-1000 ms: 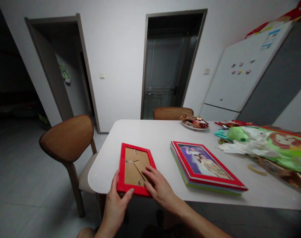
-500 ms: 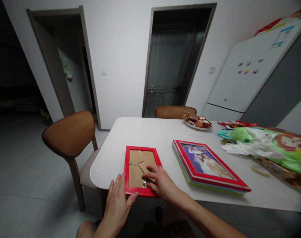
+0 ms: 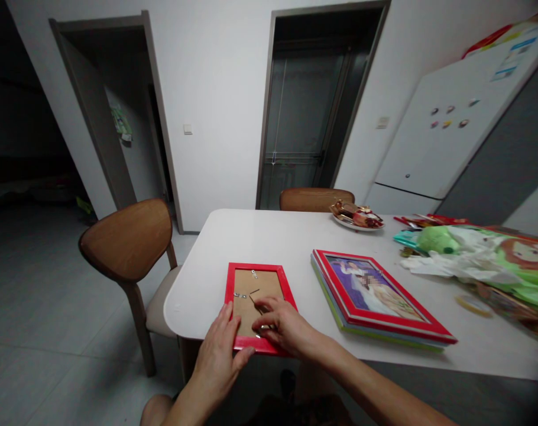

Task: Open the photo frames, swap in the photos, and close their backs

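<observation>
A red picture frame (image 3: 288,288) lies face down at the table's near edge, its brown backing board (image 3: 245,309) showing, with small metal clips and a cut or slit in the middle. My left hand (image 3: 218,349) rests on the frame's lower left corner, fingers extended along the left side and thumb at the bottom edge. Over the lower right of the backing is my right hand (image 3: 284,325), fingers bent near the bottom clip; whether they grip anything is hidden. To the right, a red frame with a photo (image 3: 370,287) tops a stack of frames.
The white table (image 3: 260,231) also bears a plate (image 3: 357,226) of wrapped items, a green plush (image 3: 435,239), crumpled plastic bags (image 3: 464,260) and a tape roll (image 3: 474,306). Wooden chairs (image 3: 129,242) stand at its left and far sides.
My left hand has moved up and inward over the frame's corner. My right fingers have drawn closer to the bottom clip. The view has shifted slightly.
</observation>
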`<state>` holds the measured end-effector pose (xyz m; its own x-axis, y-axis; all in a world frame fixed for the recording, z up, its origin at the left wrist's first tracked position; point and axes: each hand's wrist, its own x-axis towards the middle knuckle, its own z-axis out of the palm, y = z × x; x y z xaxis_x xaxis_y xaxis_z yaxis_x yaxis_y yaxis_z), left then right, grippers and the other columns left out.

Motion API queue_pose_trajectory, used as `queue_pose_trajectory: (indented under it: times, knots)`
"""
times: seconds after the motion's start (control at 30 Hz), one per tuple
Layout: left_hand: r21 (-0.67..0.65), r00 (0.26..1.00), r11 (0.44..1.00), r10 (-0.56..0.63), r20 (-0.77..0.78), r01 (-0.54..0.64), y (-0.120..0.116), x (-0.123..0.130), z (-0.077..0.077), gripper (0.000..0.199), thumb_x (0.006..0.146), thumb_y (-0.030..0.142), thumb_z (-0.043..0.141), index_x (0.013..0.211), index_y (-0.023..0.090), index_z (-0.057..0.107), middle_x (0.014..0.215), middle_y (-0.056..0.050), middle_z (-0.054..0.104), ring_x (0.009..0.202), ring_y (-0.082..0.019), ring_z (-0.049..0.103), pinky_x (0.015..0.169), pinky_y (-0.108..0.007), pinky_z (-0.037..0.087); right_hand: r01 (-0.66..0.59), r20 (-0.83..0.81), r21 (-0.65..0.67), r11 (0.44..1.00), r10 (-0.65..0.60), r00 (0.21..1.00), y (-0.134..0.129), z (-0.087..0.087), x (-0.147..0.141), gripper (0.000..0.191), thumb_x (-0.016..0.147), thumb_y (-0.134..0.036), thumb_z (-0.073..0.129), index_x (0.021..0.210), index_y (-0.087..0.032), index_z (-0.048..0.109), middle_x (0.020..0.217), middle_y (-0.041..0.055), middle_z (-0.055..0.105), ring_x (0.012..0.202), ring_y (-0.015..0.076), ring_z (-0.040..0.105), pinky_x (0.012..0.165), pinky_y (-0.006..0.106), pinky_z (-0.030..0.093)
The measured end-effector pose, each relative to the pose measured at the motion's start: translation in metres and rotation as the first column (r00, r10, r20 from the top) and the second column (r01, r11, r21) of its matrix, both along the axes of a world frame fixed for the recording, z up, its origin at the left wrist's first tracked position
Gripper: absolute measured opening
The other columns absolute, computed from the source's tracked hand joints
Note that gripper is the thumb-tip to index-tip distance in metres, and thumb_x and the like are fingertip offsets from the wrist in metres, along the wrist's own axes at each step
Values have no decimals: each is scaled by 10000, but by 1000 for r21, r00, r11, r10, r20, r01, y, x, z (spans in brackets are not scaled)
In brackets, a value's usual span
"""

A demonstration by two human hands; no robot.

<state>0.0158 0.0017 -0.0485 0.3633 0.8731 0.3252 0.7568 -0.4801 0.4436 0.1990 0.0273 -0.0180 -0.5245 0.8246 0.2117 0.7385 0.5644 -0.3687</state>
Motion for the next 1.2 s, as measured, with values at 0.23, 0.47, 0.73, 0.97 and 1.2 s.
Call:
queue_pose_trajectory:
  times: [0.23,0.47,0.73,0.97,1.2]
  knots:
    - [-32,997,997,-75,21,75,4,1,5,269,717,295,561,950,161,551,1219,-135,474,1175,-255,363,943,-439,351,82,-27,59,995,-80,996,5,-6,-6,155,736,-252,521,810,-264,656,969,27,580,933,176,478,783,305,359]
    - [-60,997,996,-70,35,72,2,1,7,422,686,237,598,1079,142,474,1243,-147,442,1191,-245,340,963,-429,331,226,13,90,970,-228,974,36,-1,-39,227,788,-283,437,859,-207,639,864,53,604,828,158,518,731,253,364]
    - [-43,996,997,-57,68,60,2,0,7,172,675,245,619,814,167,555,1194,-142,493,1176,-259,362,945,-424,356,353,77,113,929,-363,929,62,-7,-50,277,817,-288,370,815,-181,626,828,70,607,739,152,527,641,244,352]
    - [-47,991,997,-63,115,69,3,0,0,256,680,292,618,886,156,551,1156,-147,523,1170,-260,371,942,-437,353,450,86,130,884,-462,883,76,-11,-26,292,813,-262,350,866,-146,612,930,108,609,863,221,485,746,323,309]
    - [-59,991,996,-57,124,65,3,1,3,285,677,256,618,929,148,537,1152,-157,524,1176,-274,358,933,-461,352,368,87,89,926,-375,923,76,-9,-26,272,791,-236,385,935,-220,615,984,40,613,889,186,477,781,284,300]
